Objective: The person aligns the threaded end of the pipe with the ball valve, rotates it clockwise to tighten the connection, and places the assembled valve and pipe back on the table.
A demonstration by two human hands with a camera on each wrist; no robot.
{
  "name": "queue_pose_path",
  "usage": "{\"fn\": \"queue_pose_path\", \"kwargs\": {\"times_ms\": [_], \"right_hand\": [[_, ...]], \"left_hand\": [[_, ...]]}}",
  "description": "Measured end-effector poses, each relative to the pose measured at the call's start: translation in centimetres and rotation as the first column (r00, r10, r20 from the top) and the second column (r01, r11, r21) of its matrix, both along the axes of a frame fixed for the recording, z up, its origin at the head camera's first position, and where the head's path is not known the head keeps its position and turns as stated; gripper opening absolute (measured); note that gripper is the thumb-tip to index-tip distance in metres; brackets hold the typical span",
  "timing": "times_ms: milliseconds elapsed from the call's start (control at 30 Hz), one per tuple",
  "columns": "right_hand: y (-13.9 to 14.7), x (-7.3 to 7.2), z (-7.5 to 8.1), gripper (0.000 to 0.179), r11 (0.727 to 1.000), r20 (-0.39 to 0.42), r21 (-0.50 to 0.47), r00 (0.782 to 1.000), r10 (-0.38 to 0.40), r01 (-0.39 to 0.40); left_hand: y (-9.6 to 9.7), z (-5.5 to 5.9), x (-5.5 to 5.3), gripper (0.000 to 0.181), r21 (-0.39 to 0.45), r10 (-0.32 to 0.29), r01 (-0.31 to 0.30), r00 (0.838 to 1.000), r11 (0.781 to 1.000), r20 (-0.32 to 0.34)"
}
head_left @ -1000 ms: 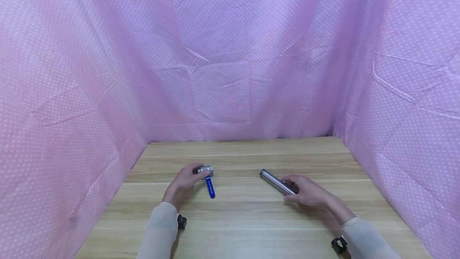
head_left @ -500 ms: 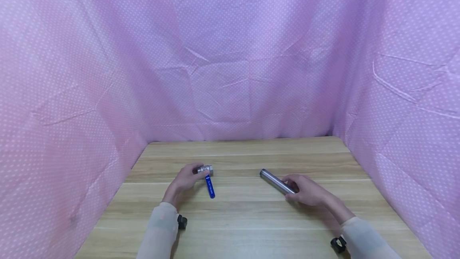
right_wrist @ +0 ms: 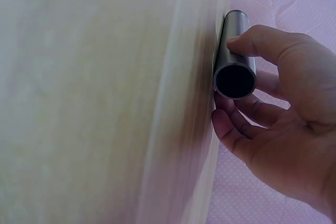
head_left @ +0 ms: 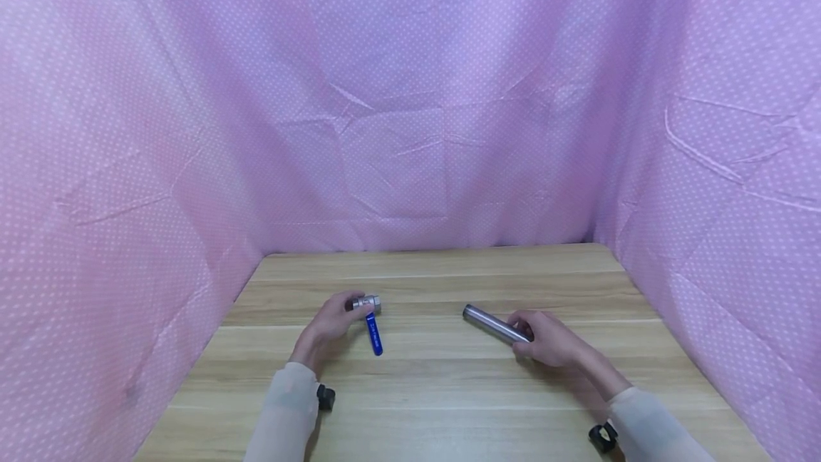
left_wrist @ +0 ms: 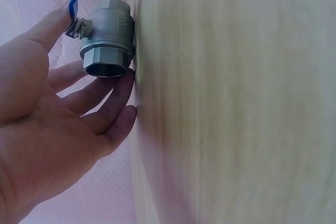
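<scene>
On the left half of the table, my left hand (head_left: 330, 318) holds a steel ball valve (head_left: 368, 303) with a blue lever handle (head_left: 375, 337) that points toward me. In the left wrist view, the thumb lies at the valve's stem and the other fingers curl behind the hexagonal body (left_wrist: 110, 32), close against the tabletop. On the right half, my right hand (head_left: 545, 339) grips the near end of a plain steel pipe (head_left: 490, 321), which slants away to the left. The right wrist view shows the thumb over the pipe (right_wrist: 227, 59), fingers behind, and its round hollow end facing the camera.
The wood-grain table (head_left: 423, 391) stretches between both hands. Pink dotted cloth (head_left: 410, 127) hangs behind it and on both sides. A black wrist device (head_left: 326, 398) sits at the left sleeve, another (head_left: 603, 438) at the right.
My right hand has shifted slightly to the right, and the pipe has turned a little, lying flatter across the view. The valve's lever tip has swung very slightly left; the left hand has barely moved.
</scene>
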State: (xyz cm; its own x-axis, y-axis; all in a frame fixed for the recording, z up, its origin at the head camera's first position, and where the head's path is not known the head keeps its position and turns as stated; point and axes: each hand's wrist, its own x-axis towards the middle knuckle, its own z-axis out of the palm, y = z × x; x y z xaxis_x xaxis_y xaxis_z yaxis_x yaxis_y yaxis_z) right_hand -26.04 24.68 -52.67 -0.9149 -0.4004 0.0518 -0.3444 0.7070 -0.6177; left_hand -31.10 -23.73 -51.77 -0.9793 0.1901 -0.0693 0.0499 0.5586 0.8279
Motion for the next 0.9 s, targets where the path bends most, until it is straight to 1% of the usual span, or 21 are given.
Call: {"fn": "queue_pose_path", "kwargs": {"times_ms": [133, 267, 367, 500, 567, 633, 733, 800, 900], "right_hand": [[0.1, 0.0, 0.0, 0.033, 1.000, -0.009, -0.010, 1.000, -0.002, 0.002], [0.2, 0.1, -0.1, 0.031, 1.000, -0.047, -0.022, 0.999, 0.000, -0.001], [0.3, 0.1, 0.0, 0.030, 0.999, -0.057, -0.051, 0.998, 0.007, -0.010], [0.3, 0.3, 0.3, 0.030, 0.993, -0.020, -0.115, 1.000, -0.011, 0.009], [0.3, 0.4, 0.4, 0.030, 0.990, -0.003, -0.139, 0.999, -0.034, 0.033], [0.2, 0.4, 0.4, 0.031, 0.987, -0.008, -0.148, 0.998, -0.059, 0.057], [0.2, 0.4, 0.5, 0.033, 0.986, -0.050, -0.139, 0.994, -0.097, 0.089], [0.2, 0.4, 0.5, 0.033, 0.986, -0.089, -0.128, 0.989, -0.118, 0.107], [0.1, 0.4, 0.6, 0.032, 0.981, -0.107, -0.143, 0.983, -0.149, 0.133]], "left_hand": [[0.2, 0.0, 0.2, 0.049, 0.021, 0.011, -0.012, 0.999, 1.000, 0.032], [0.5, 0.1, 0.6, 0.048, 0.056, 0.010, -0.014, 0.998, 0.998, 0.061], [0.7, 0.3, 0.7, 0.052, 0.055, 0.011, -0.014, 0.998, 0.998, 0.055], [0.9, 0.6, 0.8, 0.058, 0.049, -0.014, 0.013, 1.000, 0.999, 0.026], [1.1, 0.7, 0.7, 0.058, 0.063, -0.037, 0.036, 0.999, 0.997, 0.016], [1.2, 0.8, 0.8, 0.057, 0.091, -0.049, 0.046, 0.999, 0.995, 0.025], [1.6, 0.9, 0.8, 0.054, 0.138, -0.066, 0.061, 0.997, 0.989, 0.033], [1.8, 0.9, 0.8, 0.056, 0.155, -0.076, 0.071, 0.997, 0.985, 0.026], [2.3, 1.0, 0.8, 0.059, 0.172, -0.093, 0.090, 0.996, 0.981, 0.008]]}}
